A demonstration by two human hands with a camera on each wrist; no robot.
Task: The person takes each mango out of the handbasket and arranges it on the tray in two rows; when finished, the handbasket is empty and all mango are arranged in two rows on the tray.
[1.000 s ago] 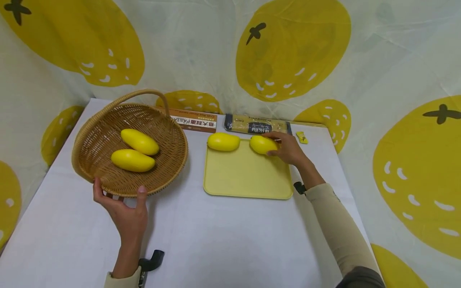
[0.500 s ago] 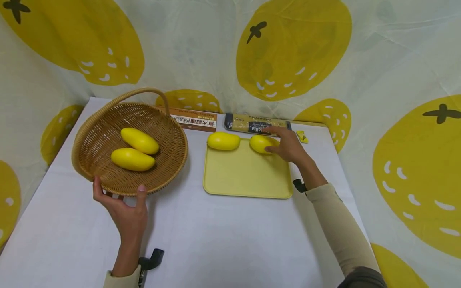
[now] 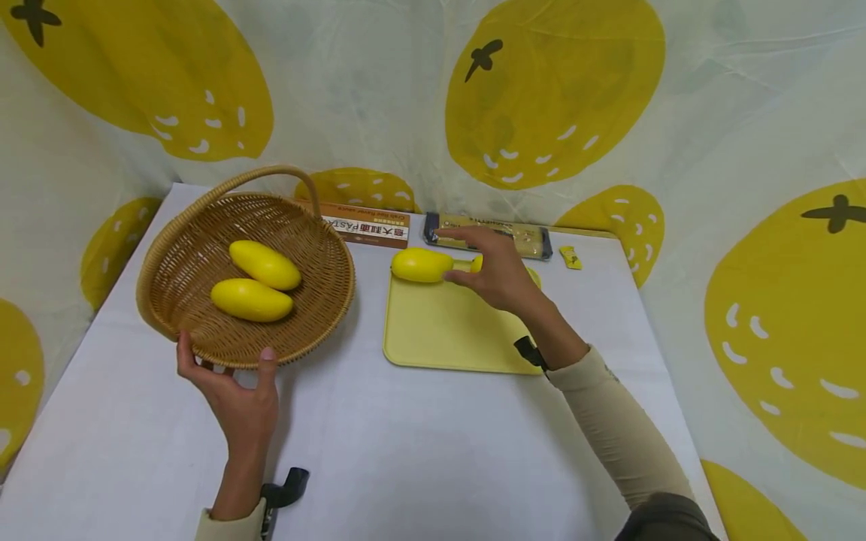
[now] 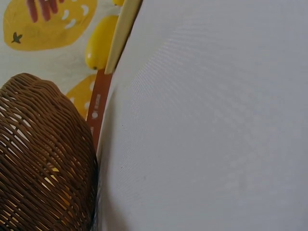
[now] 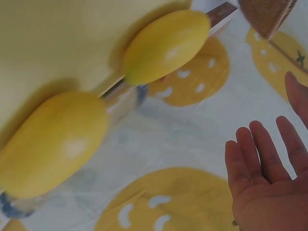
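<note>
My left hand (image 3: 240, 409) holds the near rim of a wicker basket (image 3: 325, 300), thumb on the rim and fingers reaching underneath. Two yellow mangoes (image 3: 262, 264) lie inside the basket, whose handle arches over its far side. On the far edge of a yellow tray (image 3: 446, 330) rest two more mangoes. One, the left mango (image 3: 421, 265), shows fully in the head view; the right mango (image 5: 55, 144) is mostly hidden there behind my right hand (image 3: 501, 274). That hand hovers over the tray, fingers extended and apart from the thumb, with nothing in its grasp in the right wrist view.
Behind the tray lie a brown pasta box (image 3: 372, 227) and a spaghetti packet (image 3: 531, 240). A small yellow wrapper (image 3: 570, 258) sits at the far right. Fruit-printed cloth (image 3: 365, 90) hangs around the white table (image 3: 379, 451).
My right hand has come off the right mango and moved left towards the other one. The left hand and basket stay in place.
</note>
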